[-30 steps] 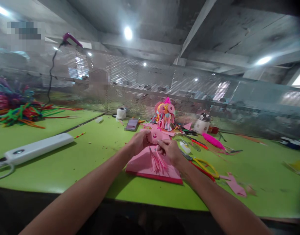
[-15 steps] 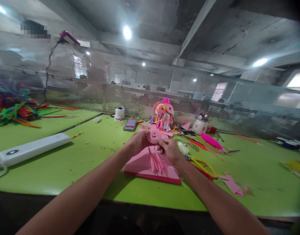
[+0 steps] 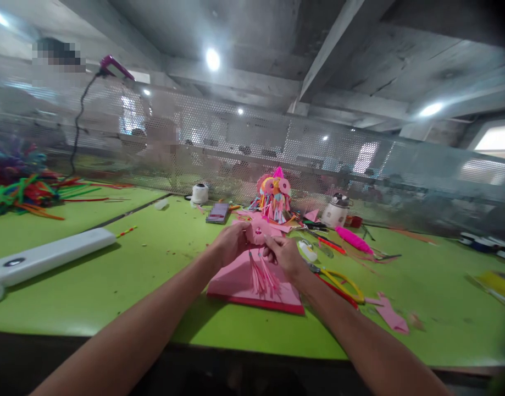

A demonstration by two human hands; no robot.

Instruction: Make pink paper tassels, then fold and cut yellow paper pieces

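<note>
Between my two hands is a pink paper ring (image 3: 259, 233) with a hole in its middle. My left hand (image 3: 234, 240) pinches its left edge, and my right hand (image 3: 282, 252) grips its lower right edge. Pink paper tassels (image 3: 264, 279) hang below the ring, over a stack of pink sheets (image 3: 236, 283) with a red bottom layer. Behind my hands stands a colourful tasselled ornament (image 3: 275, 192) with similar pink rings and a bright pink top.
Yellow-handled scissors (image 3: 347, 283) and pink paper scraps (image 3: 390, 312) lie right of the stack. A magenta thread roll (image 3: 353, 239) and a white bottle-like container (image 3: 334, 210) are farther back. Leftward are a long white device (image 3: 54, 253), a white spool (image 3: 200, 192) and colourful strips (image 3: 25, 195). Perforated metal screen (image 3: 219, 148) behind.
The ring has tilted slightly, and its hole faces me a little more plainly. Both hands keep their hold in nearly the same place; the whole view has shifted slightly.
</note>
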